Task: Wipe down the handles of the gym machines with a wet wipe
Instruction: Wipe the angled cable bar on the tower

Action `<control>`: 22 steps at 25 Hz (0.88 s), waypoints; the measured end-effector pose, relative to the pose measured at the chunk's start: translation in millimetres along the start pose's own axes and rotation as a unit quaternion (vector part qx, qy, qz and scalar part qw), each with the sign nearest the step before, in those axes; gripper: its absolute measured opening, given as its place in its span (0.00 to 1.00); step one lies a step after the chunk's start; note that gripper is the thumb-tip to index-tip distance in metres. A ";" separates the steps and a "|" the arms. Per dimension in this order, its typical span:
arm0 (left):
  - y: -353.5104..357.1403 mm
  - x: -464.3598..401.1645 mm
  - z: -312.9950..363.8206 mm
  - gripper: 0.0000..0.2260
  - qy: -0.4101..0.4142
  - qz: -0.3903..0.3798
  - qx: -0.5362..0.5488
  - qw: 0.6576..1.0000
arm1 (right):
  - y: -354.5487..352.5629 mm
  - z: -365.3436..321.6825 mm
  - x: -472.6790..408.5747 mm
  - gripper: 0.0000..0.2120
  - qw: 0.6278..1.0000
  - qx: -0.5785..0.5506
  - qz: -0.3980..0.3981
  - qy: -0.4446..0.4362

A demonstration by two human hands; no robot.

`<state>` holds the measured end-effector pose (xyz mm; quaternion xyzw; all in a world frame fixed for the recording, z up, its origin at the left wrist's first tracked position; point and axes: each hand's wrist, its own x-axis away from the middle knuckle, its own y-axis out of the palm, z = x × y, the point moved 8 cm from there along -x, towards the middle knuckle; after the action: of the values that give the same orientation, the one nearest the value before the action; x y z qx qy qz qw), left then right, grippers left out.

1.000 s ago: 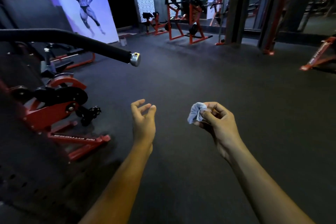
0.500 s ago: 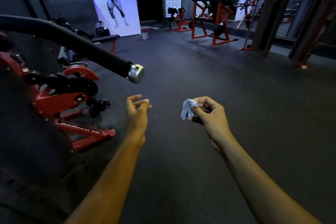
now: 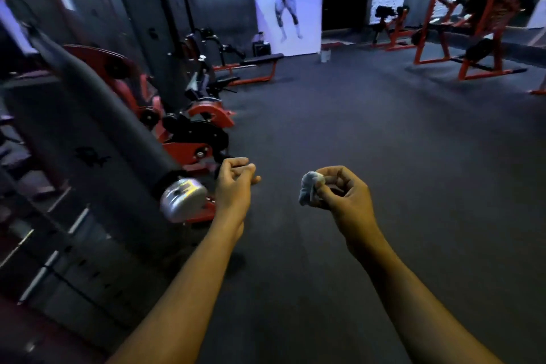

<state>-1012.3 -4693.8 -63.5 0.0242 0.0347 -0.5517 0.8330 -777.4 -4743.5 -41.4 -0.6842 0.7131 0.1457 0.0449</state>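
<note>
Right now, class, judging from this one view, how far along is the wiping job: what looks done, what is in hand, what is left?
Done: nothing can be confirmed; no handle shows visible signs of wiping. In hand: the right hand pinches a crumpled wet wipe; the left hand is loosely curled and holds nothing. Left: the padded handle with its metal end cap beside the left hand is untouched, and the other machines wait.

Matt foam handle (image 3: pixel 97 115) with glossy metal cap (image 3: pixel 183 199); crumpled cloth wipe (image 3: pixel 310 188).
</note>
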 end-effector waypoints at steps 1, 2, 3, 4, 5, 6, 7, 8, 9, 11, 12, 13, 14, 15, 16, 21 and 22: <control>-1.3 -4.2 2.5 0.04 0.004 0.020 0.002 1.000 | 0.5 -0.9 -12.1 0.10 1.000 -0.004 -0.019 -0.007; -1.3 -8.4 6.6 0.04 0.012 0.044 0.002 0.999 | -0.5 -1.0 -28.1 0.10 0.999 -0.005 -0.039 -0.010; -0.2 -11.3 12.3 0.04 0.016 0.065 0.002 0.998 | -1.8 0.3 -44.7 0.09 0.998 -0.004 -0.060 -0.011; 0.6 -14.9 17.4 0.04 0.019 0.087 0.003 0.996 | -2.6 2.6 -61.8 0.07 0.997 0.000 -0.077 -0.014; 1.3 -18.2 23.8 0.03 0.028 0.109 0.003 0.994 | -2.2 4.4 -79.5 0.04 0.995 0.002 -0.094 -0.018; 1.0 -21.6 32.5 0.03 0.043 0.129 -0.001 0.991 | 1.5 5.6 -96.9 0.04 0.994 -0.001 -0.108 -0.022; -2.4 -23.6 43.6 0.04 0.058 0.151 -0.009 0.987 | 10.2 6.2 -111.7 0.05 0.992 -0.016 -0.123 -0.020; -9.2 -25.5 55.9 0.04 0.071 0.175 -0.025 0.982 | 24.0 6.7 -124.4 0.05 0.989 -0.030 -0.144 -0.015; -16.2 -26.6 69.0 0.04 0.083 0.194 -0.044 0.976 | 39.7 6.0 -134.6 0.06 0.985 -0.039 -0.166 -0.010; -35.4 -28.9 98.9 0.04 0.119 0.240 -0.086 0.960 | 76.7 0.1 -153.9 0.06 0.976 -0.053 -0.213 -0.017; -46.6 -30.5 115.6 0.05 0.145 0.266 -0.105 0.947 | 98.3 -5.1 -163.8 0.06 0.969 -0.061 -0.239 -0.028; -57.4 -32.0 134.4 0.07 0.172 0.295 -0.136 0.930 | 120.4 -10.6 -173.7 0.06 0.962 -0.067 -0.261 -0.041; -66.8 -33.8 153.4 0.08 0.200 0.322 -0.181 0.907 | 142.3 -17.4 -182.0 0.06 0.955 -0.074 -0.281 -0.057; -72.2 -35.4 172.5 0.10 0.227 0.342 -0.230 0.883 | 162.9 -25.7 -188.6 0.06 0.948 -0.083 -0.299 -0.072; -74.6 -37.2 190.6 0.11 0.251 0.355 -0.270 0.859 | 182.5 -34.5 -194.7 0.06 0.941 -0.091 -0.314 -0.086; -85.5 -48.3 249.2 0.18 0.283 0.438 -0.425 0.740 | 260.9 -77.6 -226.4 0.04 0.905 -0.076 -0.372 -0.194; -89.0 -53.5 254.7 0.20 0.267 0.450 -0.458 0.719 | 274.2 -82.1 -235.6 0.04 0.901 -0.073 -0.373 -0.211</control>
<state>-1107.1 -4699.5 194.6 -0.2009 0.4890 0.0006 0.8488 -1023.4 -4532.9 139.1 -0.8547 0.3672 0.3106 0.1953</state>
